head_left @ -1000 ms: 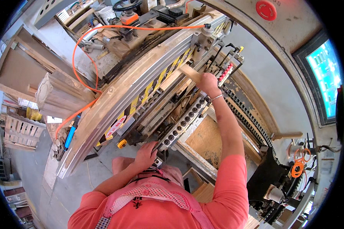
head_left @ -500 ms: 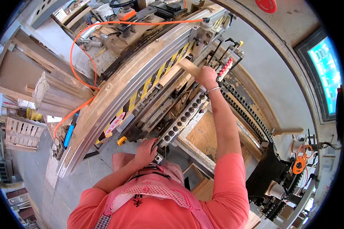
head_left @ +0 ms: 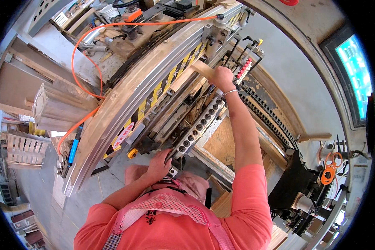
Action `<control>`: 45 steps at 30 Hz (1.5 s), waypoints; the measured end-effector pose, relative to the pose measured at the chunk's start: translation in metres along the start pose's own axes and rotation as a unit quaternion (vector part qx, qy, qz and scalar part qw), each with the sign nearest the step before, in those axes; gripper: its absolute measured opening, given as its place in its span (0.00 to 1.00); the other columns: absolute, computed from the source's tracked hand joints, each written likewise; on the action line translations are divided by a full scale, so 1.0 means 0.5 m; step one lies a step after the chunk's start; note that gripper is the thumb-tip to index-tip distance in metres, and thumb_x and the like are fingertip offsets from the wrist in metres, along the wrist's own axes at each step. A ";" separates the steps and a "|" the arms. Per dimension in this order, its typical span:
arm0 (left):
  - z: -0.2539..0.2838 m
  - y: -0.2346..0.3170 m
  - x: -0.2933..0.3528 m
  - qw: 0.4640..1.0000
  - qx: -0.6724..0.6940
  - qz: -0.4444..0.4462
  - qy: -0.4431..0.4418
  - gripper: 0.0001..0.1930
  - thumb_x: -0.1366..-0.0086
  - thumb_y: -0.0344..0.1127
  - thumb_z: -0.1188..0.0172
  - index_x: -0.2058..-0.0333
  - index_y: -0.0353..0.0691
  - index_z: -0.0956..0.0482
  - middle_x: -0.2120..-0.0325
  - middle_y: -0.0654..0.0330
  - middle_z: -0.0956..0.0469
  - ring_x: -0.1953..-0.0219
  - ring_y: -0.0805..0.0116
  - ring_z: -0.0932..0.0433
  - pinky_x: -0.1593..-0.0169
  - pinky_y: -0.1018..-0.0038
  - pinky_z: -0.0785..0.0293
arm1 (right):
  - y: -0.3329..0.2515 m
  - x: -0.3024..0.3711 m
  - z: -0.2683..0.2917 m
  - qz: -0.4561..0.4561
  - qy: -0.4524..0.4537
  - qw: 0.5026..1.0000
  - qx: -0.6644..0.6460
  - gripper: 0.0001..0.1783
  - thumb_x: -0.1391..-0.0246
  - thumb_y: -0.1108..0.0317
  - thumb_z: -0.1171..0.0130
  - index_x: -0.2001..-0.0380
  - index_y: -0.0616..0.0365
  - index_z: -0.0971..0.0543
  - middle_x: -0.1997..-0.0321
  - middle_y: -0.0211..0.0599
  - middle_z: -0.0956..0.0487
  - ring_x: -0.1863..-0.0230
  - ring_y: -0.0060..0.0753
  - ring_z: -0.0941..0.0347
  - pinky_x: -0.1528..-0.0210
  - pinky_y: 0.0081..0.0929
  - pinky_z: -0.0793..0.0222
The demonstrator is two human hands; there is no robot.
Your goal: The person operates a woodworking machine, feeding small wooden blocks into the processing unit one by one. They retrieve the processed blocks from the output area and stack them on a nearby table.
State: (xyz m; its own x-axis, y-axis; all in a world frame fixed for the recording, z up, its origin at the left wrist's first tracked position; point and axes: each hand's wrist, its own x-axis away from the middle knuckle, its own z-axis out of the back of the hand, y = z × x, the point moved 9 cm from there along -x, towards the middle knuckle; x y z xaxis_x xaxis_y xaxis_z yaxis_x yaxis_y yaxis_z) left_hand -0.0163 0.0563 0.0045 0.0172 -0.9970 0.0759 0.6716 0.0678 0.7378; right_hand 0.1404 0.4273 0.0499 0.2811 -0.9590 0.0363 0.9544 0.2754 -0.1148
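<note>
My right hand (head_left: 222,79) is closed around one end of a short wooden board (head_left: 203,69), reaching over the far part of the machine. The board's other end points toward the yellow-and-black striped guard strip (head_left: 164,87). Just below it lies a second pale wood strip (head_left: 182,81) along the machine. My left hand (head_left: 158,165) is closed on the near end of a metal bar (head_left: 181,148) that carries a row of black round knobs (head_left: 201,121). Its fingertips are partly hidden. Whether the board in my right hand touches the machine, I cannot tell.
A long metal beam (head_left: 125,89) crosses on the left, with an orange hose (head_left: 72,62) and a blue-handled tool (head_left: 75,146) by it. A lit screen (head_left: 354,79) hangs at far right. Drag chains (head_left: 271,110) and orange-handled scissors (head_left: 329,171) are on the right.
The whole view has shifted slightly, moving the far machine parts up and left in the picture. Both hands keep their grips, and the board stays in my right hand.
</note>
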 end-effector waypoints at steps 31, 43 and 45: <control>-0.001 0.002 -0.005 1.000 0.009 0.004 -0.020 0.20 0.44 0.31 0.45 0.51 0.34 0.32 0.56 0.44 0.28 0.54 0.45 0.28 0.51 0.61 0.31 | -0.013 0.005 -0.001 0.072 0.002 0.997 0.022 0.21 0.68 0.50 0.35 0.75 0.57 0.19 0.73 0.43 0.21 0.68 0.42 0.23 0.63 0.33 0.26; -0.002 0.008 -0.009 0.999 0.018 0.020 -0.029 0.20 0.45 0.28 0.47 0.52 0.36 0.33 0.59 0.45 0.28 0.57 0.44 0.29 0.55 0.59 0.31 | -0.008 -0.001 -0.002 0.079 0.028 0.996 0.007 0.21 0.69 0.50 0.34 0.78 0.58 0.19 0.75 0.44 0.21 0.68 0.43 0.23 0.64 0.34 0.26; -0.004 0.006 -0.011 0.999 0.018 0.015 -0.028 0.20 0.45 0.29 0.46 0.52 0.35 0.32 0.58 0.45 0.28 0.57 0.45 0.28 0.54 0.61 0.31 | -0.005 -0.003 -0.005 0.076 0.024 0.997 0.009 0.21 0.69 0.50 0.34 0.79 0.57 0.19 0.75 0.44 0.21 0.69 0.43 0.23 0.65 0.34 0.26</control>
State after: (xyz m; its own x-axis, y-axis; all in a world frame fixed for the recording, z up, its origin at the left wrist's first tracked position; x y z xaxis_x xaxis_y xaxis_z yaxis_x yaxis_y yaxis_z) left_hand -0.0129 0.0620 0.0047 -0.0051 -0.9908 0.1353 0.6444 0.1002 0.7581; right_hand 0.1374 0.4276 0.0478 0.4188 -0.9077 -0.0276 0.9025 0.4194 -0.0981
